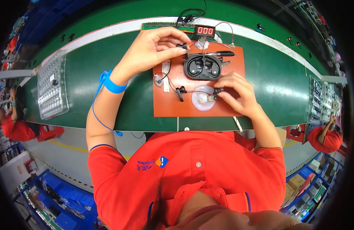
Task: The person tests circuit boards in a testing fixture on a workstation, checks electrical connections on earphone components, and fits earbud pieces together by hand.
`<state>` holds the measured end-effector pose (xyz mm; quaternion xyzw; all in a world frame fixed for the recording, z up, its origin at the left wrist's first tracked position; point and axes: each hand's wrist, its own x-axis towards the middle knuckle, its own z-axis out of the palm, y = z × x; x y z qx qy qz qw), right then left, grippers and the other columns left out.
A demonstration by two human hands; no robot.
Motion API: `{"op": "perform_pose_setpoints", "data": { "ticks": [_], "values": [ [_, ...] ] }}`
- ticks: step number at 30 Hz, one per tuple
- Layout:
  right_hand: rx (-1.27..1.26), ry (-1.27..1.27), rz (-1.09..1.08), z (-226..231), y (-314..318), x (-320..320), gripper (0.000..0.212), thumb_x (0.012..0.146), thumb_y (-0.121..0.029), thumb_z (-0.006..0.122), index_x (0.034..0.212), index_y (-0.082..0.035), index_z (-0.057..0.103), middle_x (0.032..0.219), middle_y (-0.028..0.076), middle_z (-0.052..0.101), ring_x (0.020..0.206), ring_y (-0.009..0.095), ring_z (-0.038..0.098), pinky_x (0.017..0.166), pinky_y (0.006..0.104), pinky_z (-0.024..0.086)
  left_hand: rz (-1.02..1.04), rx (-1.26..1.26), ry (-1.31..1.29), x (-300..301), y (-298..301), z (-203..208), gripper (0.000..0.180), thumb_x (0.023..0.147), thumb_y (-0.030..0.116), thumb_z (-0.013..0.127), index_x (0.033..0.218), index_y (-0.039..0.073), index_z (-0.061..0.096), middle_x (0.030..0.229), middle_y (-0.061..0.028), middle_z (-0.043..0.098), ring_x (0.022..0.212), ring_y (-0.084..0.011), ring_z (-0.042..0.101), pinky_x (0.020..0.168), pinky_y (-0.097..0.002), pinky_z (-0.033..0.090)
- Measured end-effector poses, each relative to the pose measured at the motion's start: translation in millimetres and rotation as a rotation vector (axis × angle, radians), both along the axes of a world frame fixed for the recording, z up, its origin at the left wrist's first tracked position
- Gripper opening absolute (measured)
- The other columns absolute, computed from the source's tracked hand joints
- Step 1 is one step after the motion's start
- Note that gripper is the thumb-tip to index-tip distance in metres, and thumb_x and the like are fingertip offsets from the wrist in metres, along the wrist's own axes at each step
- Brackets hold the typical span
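Observation:
My left hand (161,46), a blue band round its wrist, pinches a small black earbud (182,46) at the left of an open black charging case (202,73). Two dark earbud shapes lie inside the case. With thumb and fingers my right hand (238,92) grips another black earbud (218,91) over the right rim of a round white dish (200,105). A small metal-looking piece (212,98) sits in that dish, just below the right fingertips. Left of the dish is a black earbud-like piece (180,93) with thin red wires.
An orange mat (165,109) covers the middle of the green bench (135,103). Behind the case stand a small red-digit display (205,31) and a black pen (225,53). Clear trays (52,86) lie at the far left. A blue cord (94,111) hangs from my wristband. Co-workers sit at both sides.

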<state>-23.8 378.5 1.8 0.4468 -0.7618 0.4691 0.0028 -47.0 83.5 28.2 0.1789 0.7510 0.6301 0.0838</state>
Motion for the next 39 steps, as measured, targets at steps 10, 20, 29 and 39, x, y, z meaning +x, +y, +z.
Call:
{"op": "perform_pose_setpoints", "data": {
  "ticks": [10,20,29,39],
  "values": [
    [0.079,0.324,0.044,0.7,5.8,11.6,0.024,0.068,-0.001,0.074,0.091,-0.003,0.066,0.087,0.008,0.064,0.078,0.025,0.062,0.067,0.0345,0.049,-0.036,-0.014,0.054,4.7,26.9,-13.7,0.022,0.084,0.005,0.070,0.105,0.001,0.065,0.095,-0.0082,0.070,0.086,-0.0127,0.067,0.080,-0.0254,0.056],
    [0.134,0.272,0.014,-6.6,6.3,13.4,0.026,0.068,-0.007,0.074,0.093,-0.007,0.067,0.088,0.005,0.061,0.077,0.025,0.061,0.066,0.0343,0.048,0.015,0.087,0.112,8.1,49.1,-20.5,0.022,0.084,0.004,0.069,0.105,-0.001,0.065,0.100,-0.0081,0.069,0.090,-0.0134,0.067,0.080,-0.0282,0.057],
    [0.221,0.299,0.147,-2.0,13.0,12.3,0.032,0.067,-0.008,0.077,0.094,-0.005,0.061,0.089,0.006,0.061,0.083,0.026,0.063,0.067,0.0344,0.051,0.090,0.138,0.125,3.9,38.2,-19.0,0.022,0.085,0.004,0.068,0.107,-0.001,0.065,0.101,-0.0071,0.068,0.091,-0.0118,0.066,0.083,-0.0275,0.056],
    [0.046,0.169,0.020,-0.8,7.4,5.5,0.022,0.076,0.006,0.070,0.093,-0.001,0.059,0.090,0.009,0.062,0.078,0.022,0.065,0.069,0.0307,0.053,0.146,0.193,0.151,-0.9,25.5,-20.3,0.023,0.086,0.006,0.069,0.108,0.001,0.065,0.103,-0.0064,0.067,0.093,-0.0122,0.065,0.081,-0.0275,0.056]
  ]
}}
